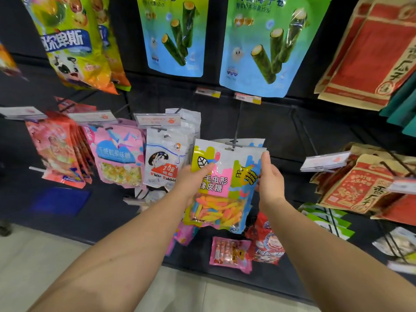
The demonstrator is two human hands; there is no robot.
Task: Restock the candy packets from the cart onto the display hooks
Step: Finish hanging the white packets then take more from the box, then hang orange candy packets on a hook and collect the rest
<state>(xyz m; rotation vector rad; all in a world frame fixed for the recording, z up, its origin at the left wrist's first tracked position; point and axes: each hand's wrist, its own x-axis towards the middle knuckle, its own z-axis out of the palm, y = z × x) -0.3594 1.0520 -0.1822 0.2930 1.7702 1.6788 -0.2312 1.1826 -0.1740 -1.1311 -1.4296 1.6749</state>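
Observation:
A colourful gummy-worm candy packet (pixel 221 188) hangs at the front of a black display hook (pixel 235 140), with at least one more packet behind it. My left hand (pixel 191 179) grips the packet's left edge, thumb across its front. My right hand (pixel 269 176) holds the right edge, fingers up along the side. The hook's tip passes through the packet's top hole. No cart is in view.
White Rabbit packets (pixel 166 163), pink candy packets (pixel 119 154) and red ones (pixel 60 152) hang on hooks to the left. Brown and red paper bags (pixel 355 183) hang at right. Seaweed-roll bags (pixel 265 46) hang above. Loose packets (pixel 230 253) lie on the dark lower shelf.

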